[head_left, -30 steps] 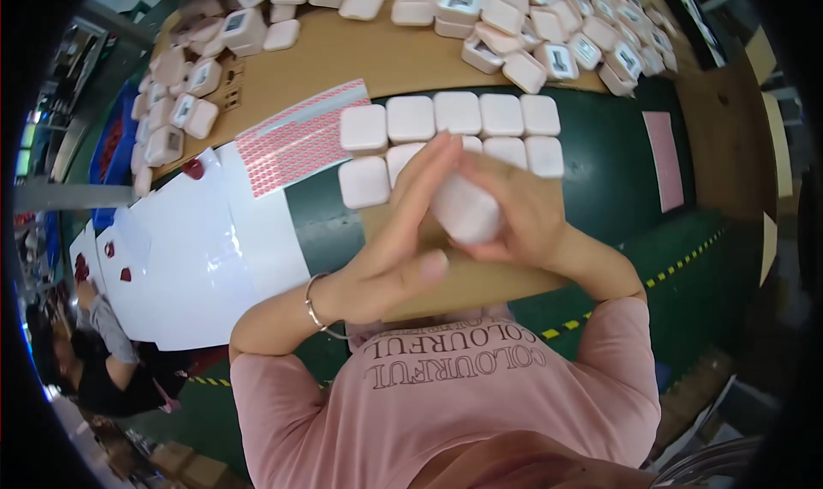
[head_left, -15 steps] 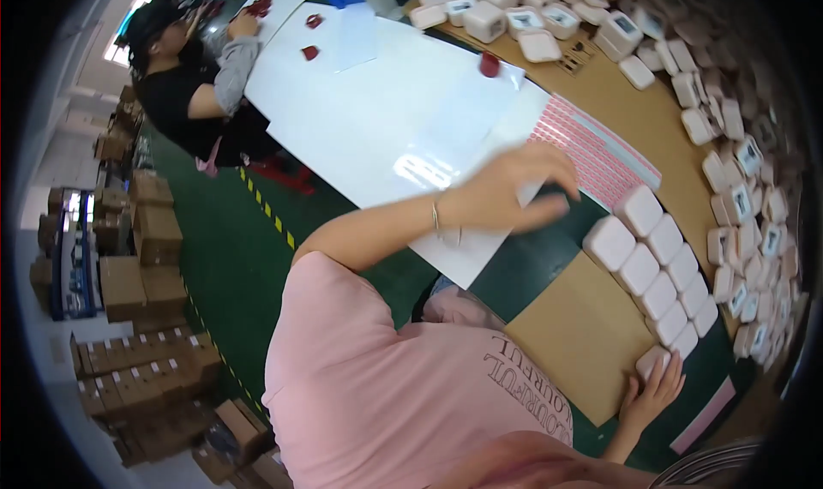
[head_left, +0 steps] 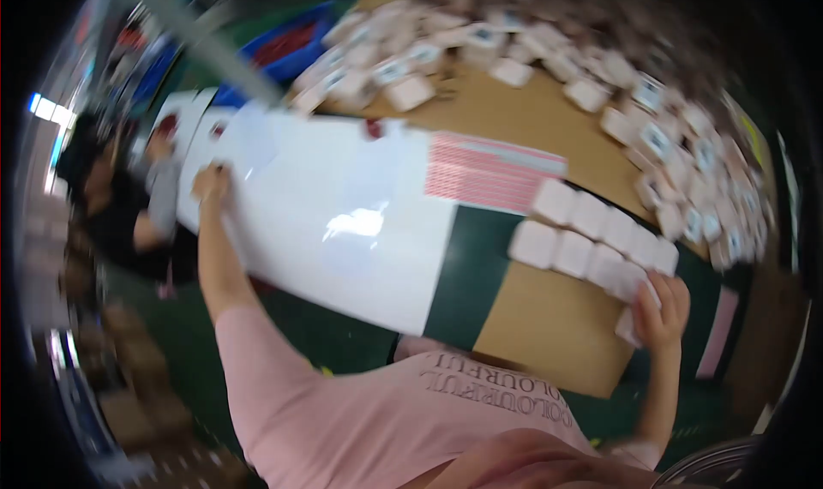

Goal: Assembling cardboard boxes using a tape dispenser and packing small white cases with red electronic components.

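Observation:
My left hand (head_left: pixel 212 183) reaches to the far left of the white sheet (head_left: pixel 291 232). Its fingers look closed around something small and dark, too blurred to name. Just beyond it lies a small dark red piece (head_left: pixel 218 131). My right hand (head_left: pixel 664 311) is at the near right end of two rows of pale pink rounded square boxes (head_left: pixel 572 253), its fingers curled over one box at the end. Another pale box (head_left: pixel 628 327) shows partly under that hand. A sheet of pink stickers (head_left: pixel 489 170) lies beyond the rows' left end.
Many loose pale boxes (head_left: pixel 656 142) heap along the far and right sides of the brown board (head_left: pixel 549 120). Cardboard (head_left: pixel 549 326) lies before me, with a pink strip (head_left: pixel 718 330) at right. A co-worker (head_left: pixel 116 206) sits at left, near a blue bin (head_left: pixel 287 48).
The view has turned left. My left hand has moved from above the stickers to the sheet's far left, where a red piece lay. My right hand remains at the boxes' end.

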Available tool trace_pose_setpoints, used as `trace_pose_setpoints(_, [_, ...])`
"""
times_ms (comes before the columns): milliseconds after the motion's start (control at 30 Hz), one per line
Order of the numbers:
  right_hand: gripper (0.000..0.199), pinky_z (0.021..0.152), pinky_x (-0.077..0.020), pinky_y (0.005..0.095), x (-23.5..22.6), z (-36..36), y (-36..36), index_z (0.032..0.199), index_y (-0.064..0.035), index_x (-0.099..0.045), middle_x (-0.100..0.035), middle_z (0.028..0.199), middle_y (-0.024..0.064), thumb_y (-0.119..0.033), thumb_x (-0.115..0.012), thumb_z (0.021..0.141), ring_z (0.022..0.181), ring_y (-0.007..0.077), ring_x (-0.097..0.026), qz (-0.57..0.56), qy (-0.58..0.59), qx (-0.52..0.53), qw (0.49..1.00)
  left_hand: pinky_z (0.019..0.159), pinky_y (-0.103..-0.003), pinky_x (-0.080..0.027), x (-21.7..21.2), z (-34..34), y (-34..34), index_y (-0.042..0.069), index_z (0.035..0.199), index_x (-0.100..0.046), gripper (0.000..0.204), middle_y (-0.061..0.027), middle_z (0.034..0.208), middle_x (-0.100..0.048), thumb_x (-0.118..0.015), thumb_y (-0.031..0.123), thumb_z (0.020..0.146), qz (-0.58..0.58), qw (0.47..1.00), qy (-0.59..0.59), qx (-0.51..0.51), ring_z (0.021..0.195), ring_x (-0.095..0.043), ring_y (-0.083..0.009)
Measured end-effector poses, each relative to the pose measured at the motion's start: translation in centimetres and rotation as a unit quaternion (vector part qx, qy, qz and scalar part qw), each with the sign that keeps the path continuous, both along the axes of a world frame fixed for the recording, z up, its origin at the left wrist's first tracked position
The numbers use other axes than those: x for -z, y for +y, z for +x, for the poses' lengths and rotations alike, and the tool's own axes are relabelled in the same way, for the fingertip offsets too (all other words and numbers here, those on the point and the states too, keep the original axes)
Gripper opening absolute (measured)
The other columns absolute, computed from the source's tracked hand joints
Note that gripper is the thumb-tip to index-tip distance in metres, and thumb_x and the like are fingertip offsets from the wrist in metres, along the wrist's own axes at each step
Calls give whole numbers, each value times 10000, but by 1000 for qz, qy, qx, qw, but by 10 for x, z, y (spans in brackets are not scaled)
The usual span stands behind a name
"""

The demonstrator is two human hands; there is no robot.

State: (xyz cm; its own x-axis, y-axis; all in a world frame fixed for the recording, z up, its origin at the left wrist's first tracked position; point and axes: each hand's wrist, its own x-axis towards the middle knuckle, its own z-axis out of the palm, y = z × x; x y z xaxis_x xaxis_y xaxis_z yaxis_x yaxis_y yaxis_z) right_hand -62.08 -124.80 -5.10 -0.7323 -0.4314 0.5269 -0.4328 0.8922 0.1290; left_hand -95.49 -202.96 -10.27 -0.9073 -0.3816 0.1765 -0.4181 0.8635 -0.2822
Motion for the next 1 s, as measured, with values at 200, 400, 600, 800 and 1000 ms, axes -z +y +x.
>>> trace_pose_setpoints(200, [311,824,-486,367,-36,-48,-29,1028,-120,-630,-640,1038,56,-110,-634,716,900,194,-600,43,8,-71,997,654,-249,-430,-44,9,178,9,855,-593,182,-42,688,-557,-667,175,867,360,861,145,330,662,-516,-96])
trace_pose_setpoints(400, [382,806,-486,356,-59,-62,-67,1114,-103,-595,-625,1040,54,-145,-649,739,916,217,-588,-141,-75,-35,987,726,-337,-405,-111,126,479,101,705,-565,264,-10,665,-602,-807,185,645,349,616,-2,706,644,-571,-213])
trace_pose_setpoints(600, [459,708,-504,332,-71,-44,-22,1157,-94,-585,-634,989,99,-130,-710,718,854,230,-631,-173,-80,12,982,784,-325,-424,-129,150,601,84,863,-552,339,-35,774,-613,-788,241,676,416,512,-94,745,740,-605,-212])
trace_pose_setpoints(800, [375,672,-523,289,-98,-42,52,1068,-54,-638,-650,988,109,-53,-746,709,815,211,-645,-234,104,145,956,974,-392,-367,-92,81,680,90,1244,-487,665,-166,1221,-509,-771,373,713,568,495,-125,645,1154,-479,-302])
trace_pose_setpoints(1000, [373,672,-527,277,-101,-38,66,1092,-41,-631,-655,1004,106,-49,-735,734,792,198,-655,-337,96,101,931,1043,-478,-242,-41,32,715,201,1225,-573,751,-195,1396,-337,-837,460,571,288,659,13,695,1296,-286,-387])
